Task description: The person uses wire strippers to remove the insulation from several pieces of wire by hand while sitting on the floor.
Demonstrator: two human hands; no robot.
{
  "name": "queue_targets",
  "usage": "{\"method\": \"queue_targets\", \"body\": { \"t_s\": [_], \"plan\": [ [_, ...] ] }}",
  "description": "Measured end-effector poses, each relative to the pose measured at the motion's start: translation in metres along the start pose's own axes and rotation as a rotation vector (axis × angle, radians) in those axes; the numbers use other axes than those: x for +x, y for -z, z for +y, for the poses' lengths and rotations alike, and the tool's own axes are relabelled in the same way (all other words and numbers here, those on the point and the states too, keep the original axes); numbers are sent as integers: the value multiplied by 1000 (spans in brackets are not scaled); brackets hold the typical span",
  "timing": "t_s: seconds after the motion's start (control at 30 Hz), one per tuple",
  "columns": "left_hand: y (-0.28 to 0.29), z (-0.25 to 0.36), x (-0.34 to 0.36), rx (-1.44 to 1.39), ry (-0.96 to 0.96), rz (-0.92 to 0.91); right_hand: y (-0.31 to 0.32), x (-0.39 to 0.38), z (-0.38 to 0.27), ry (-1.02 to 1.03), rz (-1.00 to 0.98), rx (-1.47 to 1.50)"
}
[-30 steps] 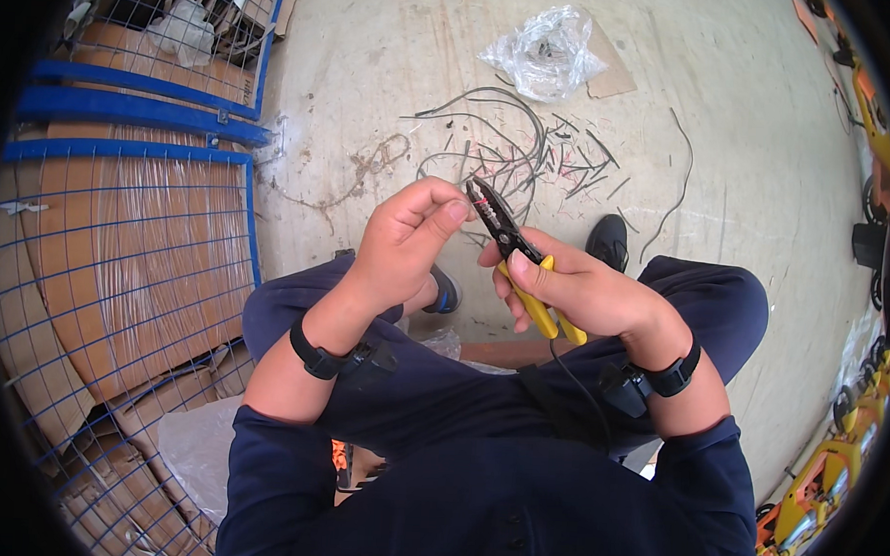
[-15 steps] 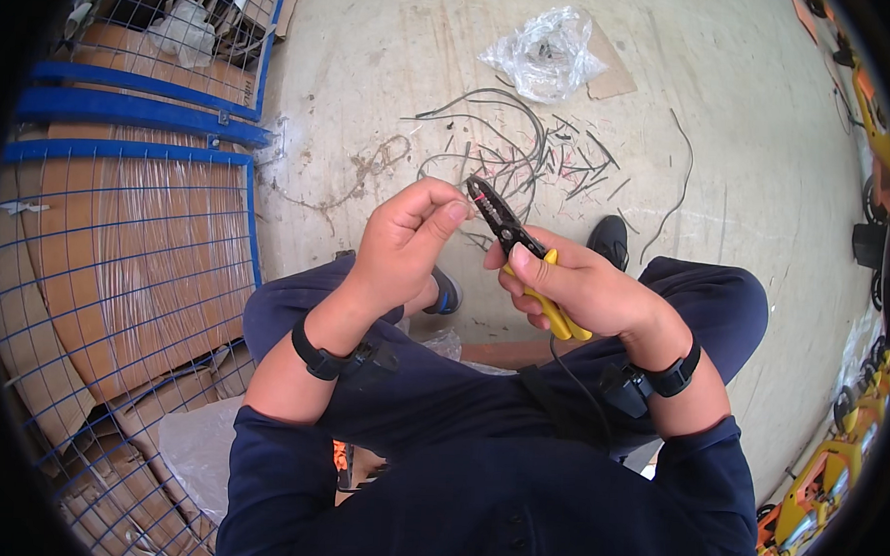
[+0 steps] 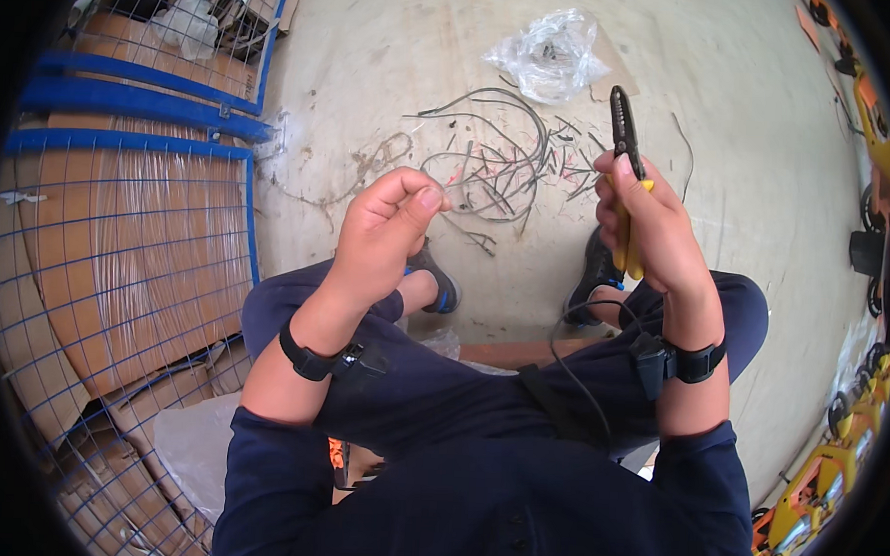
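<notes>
My left hand (image 3: 383,227) is raised above my lap, thumb and forefinger pinched together; whatever thin piece they hold is too small to make out against the floor. My right hand (image 3: 651,221) grips wire strippers (image 3: 622,118) by their yellow handles, their dark jaws upright and apart from my left hand. Below both hands, on the concrete, lies a scatter of dark cable lengths (image 3: 502,204) and small red and black offcuts (image 3: 569,165), between and beyond my dark shoes (image 3: 443,291).
A blue wire-mesh cage (image 3: 248,212) with cardboard (image 3: 63,265) stands at my left. Crumpled clear plastic (image 3: 546,56) lies ahead. Yellow and orange wheeled items (image 3: 811,477) line the right edge. A black cable (image 3: 583,391) runs over my lap toward my right wrist.
My right hand has moved up and right with the strippers, away from my left hand, turning them upright. The red piece seen in their jaws no longer shows there. My left hand shifted slightly left.
</notes>
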State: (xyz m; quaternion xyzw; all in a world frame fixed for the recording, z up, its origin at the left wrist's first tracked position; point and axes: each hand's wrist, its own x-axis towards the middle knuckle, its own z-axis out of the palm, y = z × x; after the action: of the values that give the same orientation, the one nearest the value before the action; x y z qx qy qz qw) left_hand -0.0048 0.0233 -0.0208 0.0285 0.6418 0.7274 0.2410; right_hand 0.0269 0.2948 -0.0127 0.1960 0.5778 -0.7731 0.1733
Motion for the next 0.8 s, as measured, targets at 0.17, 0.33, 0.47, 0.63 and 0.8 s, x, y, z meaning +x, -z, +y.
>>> {"method": "queue_targets", "body": {
  "t_s": [0.17,0.33,0.47,0.63,0.8],
  "plan": [
    [-11,1,-4,163,-161,54,-14,-16,7,-118,-487,-120],
    [-18,-1,-5,164,-183,67,-38,-18,22,-240,-638,-208],
    [-16,-3,-4,156,-195,39,-40,-18,25,-223,-654,-202],
    [-16,-5,-5,200,-142,-16,-40,-19,21,-243,-631,-193],
    [-18,-5,-5,231,-150,-2,-41,-19,19,-249,-622,-209]
  ]
}}
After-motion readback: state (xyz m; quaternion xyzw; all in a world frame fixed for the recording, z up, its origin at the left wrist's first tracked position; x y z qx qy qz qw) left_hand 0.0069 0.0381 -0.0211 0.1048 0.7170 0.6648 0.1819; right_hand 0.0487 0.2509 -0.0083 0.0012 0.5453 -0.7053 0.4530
